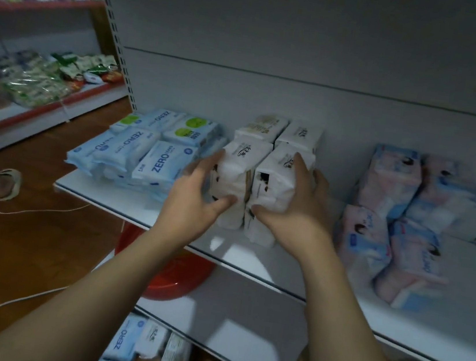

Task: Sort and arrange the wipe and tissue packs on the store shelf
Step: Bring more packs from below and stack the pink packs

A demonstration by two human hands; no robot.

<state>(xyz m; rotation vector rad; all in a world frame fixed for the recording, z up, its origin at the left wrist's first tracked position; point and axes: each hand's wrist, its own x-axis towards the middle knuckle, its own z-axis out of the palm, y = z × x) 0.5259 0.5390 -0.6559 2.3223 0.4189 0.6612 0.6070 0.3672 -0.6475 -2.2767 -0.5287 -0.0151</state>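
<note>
On the white shelf (250, 259), the left grip (194, 202) curls round the left white tissue stack (231, 176), the right grip (292, 215) round the right white tissue stack (276, 179). Both stacks lie directly ahead of their grips, side by side, long axes running front to back. Glossy soft film over pillowy bricks.

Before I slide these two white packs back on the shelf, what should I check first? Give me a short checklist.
1. Left hand grips left white pack: ok.
2. Right hand grips right white pack: ok.
3. Both packs fully on the shelf: ok.
4. Gap to the pink and blue packs: ok.
5. Gap to the ZERO packs: cannot tell, hand covers it.
6. Space before the rear white packs: cannot tell.
</note>
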